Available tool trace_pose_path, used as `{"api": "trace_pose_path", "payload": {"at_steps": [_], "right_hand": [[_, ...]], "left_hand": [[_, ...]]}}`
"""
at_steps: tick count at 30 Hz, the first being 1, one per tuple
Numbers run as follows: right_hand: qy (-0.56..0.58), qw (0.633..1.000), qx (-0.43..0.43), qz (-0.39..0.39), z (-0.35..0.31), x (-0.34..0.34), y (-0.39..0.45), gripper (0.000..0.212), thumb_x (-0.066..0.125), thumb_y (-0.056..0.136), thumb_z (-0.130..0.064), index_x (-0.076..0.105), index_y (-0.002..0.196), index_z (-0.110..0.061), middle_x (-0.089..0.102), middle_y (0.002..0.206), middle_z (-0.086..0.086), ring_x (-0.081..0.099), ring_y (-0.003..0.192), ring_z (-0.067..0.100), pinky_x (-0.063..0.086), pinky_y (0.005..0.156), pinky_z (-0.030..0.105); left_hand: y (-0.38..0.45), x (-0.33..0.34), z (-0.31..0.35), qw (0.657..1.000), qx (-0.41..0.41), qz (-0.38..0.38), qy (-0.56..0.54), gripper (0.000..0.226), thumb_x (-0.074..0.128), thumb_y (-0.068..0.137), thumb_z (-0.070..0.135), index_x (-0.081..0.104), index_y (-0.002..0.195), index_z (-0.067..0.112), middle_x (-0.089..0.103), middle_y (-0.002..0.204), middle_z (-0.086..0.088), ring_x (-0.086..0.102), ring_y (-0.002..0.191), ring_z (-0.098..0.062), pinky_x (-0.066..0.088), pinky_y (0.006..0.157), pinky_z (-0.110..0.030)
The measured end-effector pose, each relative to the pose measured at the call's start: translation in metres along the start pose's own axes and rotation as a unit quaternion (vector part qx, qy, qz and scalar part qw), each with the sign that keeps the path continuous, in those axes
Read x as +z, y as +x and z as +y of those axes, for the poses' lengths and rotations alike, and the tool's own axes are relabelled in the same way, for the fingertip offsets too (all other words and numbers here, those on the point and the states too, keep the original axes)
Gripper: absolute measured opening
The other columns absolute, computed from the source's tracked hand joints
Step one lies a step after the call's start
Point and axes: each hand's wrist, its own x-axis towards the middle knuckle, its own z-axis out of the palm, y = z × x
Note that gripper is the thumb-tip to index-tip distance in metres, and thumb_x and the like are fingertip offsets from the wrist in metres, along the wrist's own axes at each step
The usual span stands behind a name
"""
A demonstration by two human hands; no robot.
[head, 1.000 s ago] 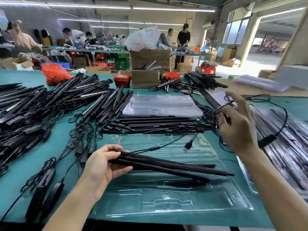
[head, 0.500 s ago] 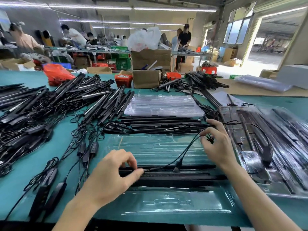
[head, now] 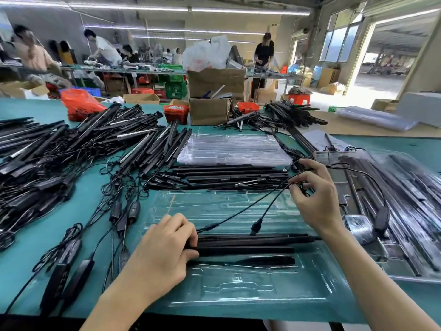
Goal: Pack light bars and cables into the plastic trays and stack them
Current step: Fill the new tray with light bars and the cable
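The left hand (head: pixel 164 249) rests with curled fingers on the left ends of the light bars (head: pixel 253 243), thumb and fingertips pinching them where they lie in the clear tray (head: pixel 238 295). The bars lie flat, side by side, running left to right across the middle of the tray. The right hand (head: pixel 317 199) is raised above the tray's far right corner, its fingertips pinching a bunch of thin black cable (head: pixel 269 204). From that hand the cable hangs down and left over the tray; 2 small plugs on it hover just above the bars.

The tray sits on the green table (head: pixel 83 211) at the near edge. To its right lies a filled tray (head: pixel 393 211), bars and a cable visible under its clear cover. Just beyond the near tray is a row of loose bars (head: pixel 226 175), and behind them a stack of empty trays (head: pixel 233 149). A big heap of bars and tangled cables (head: pixel 71 151) covers the left of the table. Cardboard boxes (head: pixel 214 96) stand at the far edge, and people work at benches in the background.
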Motion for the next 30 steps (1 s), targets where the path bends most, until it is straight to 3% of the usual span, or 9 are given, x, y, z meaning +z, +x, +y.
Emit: {"api": "trace_pose_path", "payload": {"at_steps": [6,11,16,21,25,27,30], "right_hand": [[0.000,1.000,0.009,-0.023,0.001,0.004,-0.003,0.013,0.070,0.085,0.002,0.072,0.085,-0.010,0.053,0.133,-0.002,0.050,0.124,0.013,0.049,0.101,0.043],[0.000,0.999,0.025,-0.035,0.000,0.003,-0.003,0.018,0.070,0.085,0.001,0.071,0.082,-0.016,0.053,0.130,-0.006,0.048,0.118,0.004,0.041,0.085,0.012],[0.004,0.998,0.033,-0.047,0.000,0.003,-0.003,0.018,0.071,0.085,0.000,0.071,0.081,-0.017,0.055,0.129,-0.006,0.052,0.119,0.010,0.045,0.087,0.023],[0.008,0.996,0.043,-0.072,0.001,0.011,-0.007,0.018,0.071,0.084,0.000,0.072,0.079,-0.017,0.056,0.129,-0.005,0.052,0.122,0.012,0.048,0.097,0.039],[-0.025,0.994,0.039,-0.098,0.004,0.019,-0.017,0.016,0.069,0.084,-0.001,0.069,0.079,-0.016,0.054,0.127,-0.006,0.051,0.122,0.011,0.041,0.101,0.032],[-0.054,0.993,0.035,-0.099,0.007,0.022,-0.022,0.015,0.068,0.084,-0.002,0.067,0.080,-0.016,0.053,0.128,-0.006,0.050,0.123,0.013,0.034,0.100,0.026],[-0.070,0.991,0.039,-0.104,0.009,0.027,-0.026,0.015,0.067,0.084,-0.001,0.066,0.082,-0.015,0.051,0.130,-0.004,0.049,0.125,0.015,0.029,0.101,0.024]], "left_hand": [[0.002,-0.003,-0.002,0.997,-0.018,-0.074,-0.020,0.022,0.064,0.094,0.039,0.044,0.086,0.041,0.038,0.102,0.025,0.032,0.102,0.006,0.029,0.094,-0.024],[0.003,-0.005,-0.005,0.994,-0.024,-0.107,-0.023,0.024,0.060,0.096,0.040,0.039,0.085,0.041,0.039,0.104,0.029,0.025,0.109,0.007,0.024,0.096,-0.026],[-0.003,-0.004,-0.005,0.992,-0.026,-0.104,-0.065,0.023,0.056,0.091,0.060,0.047,0.083,0.040,0.045,0.108,0.029,0.030,0.112,0.007,0.022,0.097,-0.017],[-0.003,-0.001,-0.005,0.994,-0.042,-0.079,-0.062,0.020,0.051,0.095,0.056,0.053,0.084,0.039,0.047,0.108,0.027,0.034,0.111,0.005,0.027,0.102,-0.026],[-0.004,-0.005,-0.006,0.986,-0.078,-0.060,-0.131,0.016,0.059,0.092,0.052,0.050,0.094,0.039,0.049,0.106,0.033,0.035,0.111,0.009,0.032,0.095,-0.025],[0.000,-0.008,-0.006,0.981,-0.114,-0.031,-0.151,0.015,0.052,0.094,0.052,0.047,0.101,0.041,0.045,0.108,0.038,0.031,0.114,0.012,0.029,0.092,-0.024],[0.014,-0.001,-0.011,0.983,-0.170,-0.055,-0.046,0.024,0.034,0.101,0.052,0.035,0.124,0.044,0.031,0.141,0.022,0.019,0.137,-0.007,0.022,0.111,-0.036]]}}
